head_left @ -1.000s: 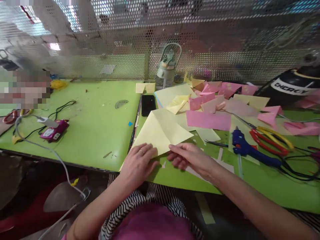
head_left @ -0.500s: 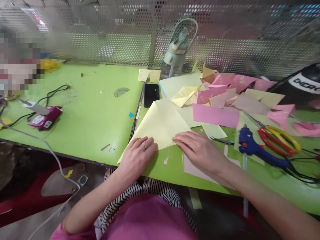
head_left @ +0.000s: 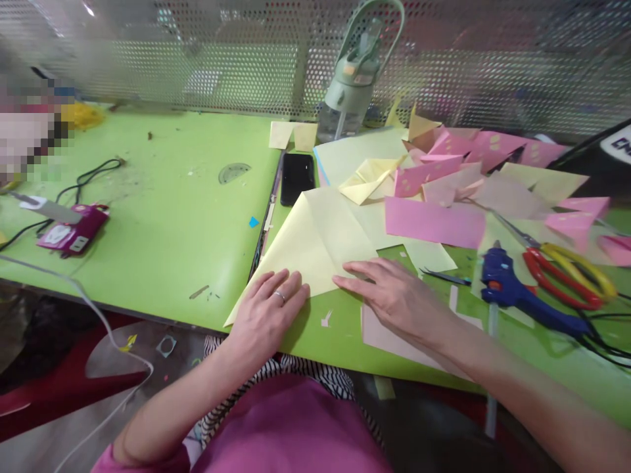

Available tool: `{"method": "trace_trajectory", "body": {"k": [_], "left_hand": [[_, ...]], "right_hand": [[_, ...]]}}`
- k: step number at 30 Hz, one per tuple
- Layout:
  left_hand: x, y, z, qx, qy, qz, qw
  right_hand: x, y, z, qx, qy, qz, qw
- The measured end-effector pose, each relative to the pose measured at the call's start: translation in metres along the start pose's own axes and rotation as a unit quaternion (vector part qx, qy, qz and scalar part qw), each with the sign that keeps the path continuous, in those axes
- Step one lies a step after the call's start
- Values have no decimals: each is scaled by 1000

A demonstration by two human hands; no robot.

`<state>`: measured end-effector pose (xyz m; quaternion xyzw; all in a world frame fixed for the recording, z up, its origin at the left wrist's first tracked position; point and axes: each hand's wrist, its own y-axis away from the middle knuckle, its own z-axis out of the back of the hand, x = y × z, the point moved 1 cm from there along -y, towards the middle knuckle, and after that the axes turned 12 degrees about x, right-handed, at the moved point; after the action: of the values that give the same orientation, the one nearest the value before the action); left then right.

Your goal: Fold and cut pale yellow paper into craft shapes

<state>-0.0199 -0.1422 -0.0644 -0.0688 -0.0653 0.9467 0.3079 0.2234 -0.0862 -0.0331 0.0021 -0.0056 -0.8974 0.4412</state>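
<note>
A pale yellow folded paper (head_left: 315,240) lies on the green table in front of me, creased, with a long point reaching the front edge at left. My left hand (head_left: 269,305), with a ring on one finger, rests flat on its lower left part, fingers slightly spread. At the paper's lower right edge, my right hand (head_left: 394,295) touches it with the fingertips, thumb and index finger apart. Beneath my right wrist lies a pale pink sheet (head_left: 389,335). A small paper scrap (head_left: 326,320) sits between the hands.
Behind the paper are a black phone (head_left: 297,179) and a bottle (head_left: 348,92). Pink folded papers (head_left: 493,148) pile up at the back right. A blue glue gun (head_left: 513,289), scissors (head_left: 566,276) and tweezers (head_left: 446,277) lie right. A purple adapter (head_left: 73,230) is left.
My right thumb and index finger have spread apart at the paper's edge. My left hand stays on the paper. The view has shifted slightly, with the bottle now higher in it.
</note>
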Motion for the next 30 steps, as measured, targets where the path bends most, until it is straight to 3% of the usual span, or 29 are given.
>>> {"method": "trace_trajectory", "body": {"k": [3, 8, 15, 22, 30], "left_hand": [[-1, -1, 1, 8, -8, 1, 1000], [0, -1, 4, 39, -8, 12, 999], [-5, 15, 7, 126, 3, 36, 991], [-11, 15, 6, 130, -8, 54, 990], [8, 38, 14, 124, -27, 116, 985]], "right_hand": [[10, -2, 3, -21, 35, 18, 999], [17, -3, -2, -47, 10, 107, 993], [12, -5, -15, -84, 29, 108, 990], [12, -6, -10, -91, 64, 122, 986], [14, -8, -9, -103, 66, 116, 986]]}}
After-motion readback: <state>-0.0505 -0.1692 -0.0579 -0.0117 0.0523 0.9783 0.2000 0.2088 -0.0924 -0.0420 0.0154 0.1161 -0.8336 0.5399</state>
